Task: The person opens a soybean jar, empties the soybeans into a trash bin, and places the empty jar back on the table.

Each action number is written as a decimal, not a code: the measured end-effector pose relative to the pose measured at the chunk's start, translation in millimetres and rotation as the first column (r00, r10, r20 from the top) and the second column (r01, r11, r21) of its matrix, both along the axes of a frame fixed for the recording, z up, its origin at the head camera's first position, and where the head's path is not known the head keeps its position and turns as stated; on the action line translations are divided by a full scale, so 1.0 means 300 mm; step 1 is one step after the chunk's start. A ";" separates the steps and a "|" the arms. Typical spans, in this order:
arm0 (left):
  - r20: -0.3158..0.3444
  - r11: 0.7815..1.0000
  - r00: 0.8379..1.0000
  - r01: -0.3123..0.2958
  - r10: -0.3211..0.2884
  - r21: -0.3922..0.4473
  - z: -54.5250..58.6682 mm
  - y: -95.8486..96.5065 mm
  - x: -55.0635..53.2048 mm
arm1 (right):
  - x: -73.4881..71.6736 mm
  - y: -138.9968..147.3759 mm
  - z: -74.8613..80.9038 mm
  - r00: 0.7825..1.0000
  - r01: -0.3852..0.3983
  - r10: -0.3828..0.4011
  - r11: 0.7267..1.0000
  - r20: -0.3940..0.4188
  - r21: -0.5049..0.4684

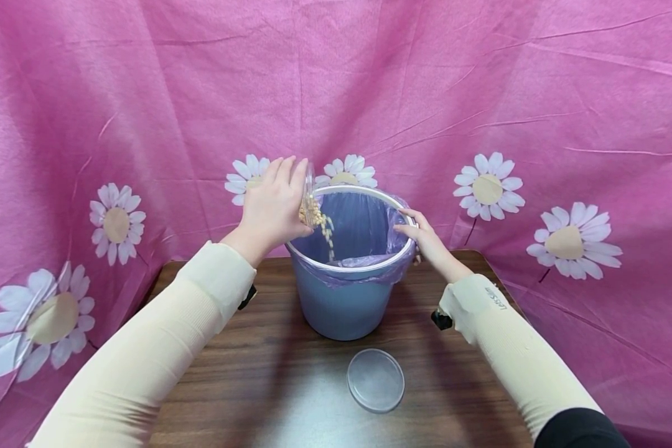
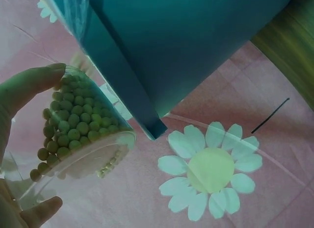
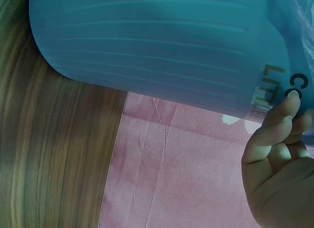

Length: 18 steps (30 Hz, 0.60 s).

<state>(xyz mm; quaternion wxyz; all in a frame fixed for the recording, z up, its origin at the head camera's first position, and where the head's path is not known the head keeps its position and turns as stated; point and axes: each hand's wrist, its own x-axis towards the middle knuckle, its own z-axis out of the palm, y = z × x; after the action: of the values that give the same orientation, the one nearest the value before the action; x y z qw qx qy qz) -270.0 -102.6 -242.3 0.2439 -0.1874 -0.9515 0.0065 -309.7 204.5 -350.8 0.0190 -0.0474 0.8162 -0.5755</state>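
Note:
My left hand [image 1: 274,205] grips a clear plastic jar [image 1: 309,177] tipped sideways over the left rim of a blue-grey trash bin [image 1: 341,305]. Pale yellow beans [image 1: 327,231] stream from its mouth into the bin. The left wrist view shows many round beans [image 2: 78,115] inside the jar, between thumb and fingers. A thin purple bag [image 1: 389,249] lines the bin, folded out under a white rim ring. At the bin's right side, my right hand [image 1: 428,241] holds the rim, thumb on the inside and fingers outside. The bin's floor is hidden.
A round clear lid [image 1: 376,381] lies flat on the brown wooden table [image 1: 229,373], just in front of the bin. Behind and at both sides hangs a pink cloth [image 1: 414,93] printed with white daisies.

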 end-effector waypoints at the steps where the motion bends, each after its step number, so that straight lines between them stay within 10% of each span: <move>1: -0.001 1.000 1.000 0.002 -0.002 -0.007 -0.001 0.000 0.000 | 0.000 0.000 -0.002 1.000 -0.001 0.001 1.000 -0.006 -0.002; 18: -0.115 0.989 0.985 0.118 -0.129 -0.094 -0.032 -0.007 -0.010 | 0.007 -0.004 0.008 1.000 -0.011 0.011 1.000 0.010 -0.008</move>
<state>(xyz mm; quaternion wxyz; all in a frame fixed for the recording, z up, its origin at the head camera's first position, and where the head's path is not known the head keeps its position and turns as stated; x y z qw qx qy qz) -272.8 -104.9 -251.8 0.2924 -0.2557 -0.9204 0.0438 -307.6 203.2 -348.3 0.0259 -0.0493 0.8137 -0.5786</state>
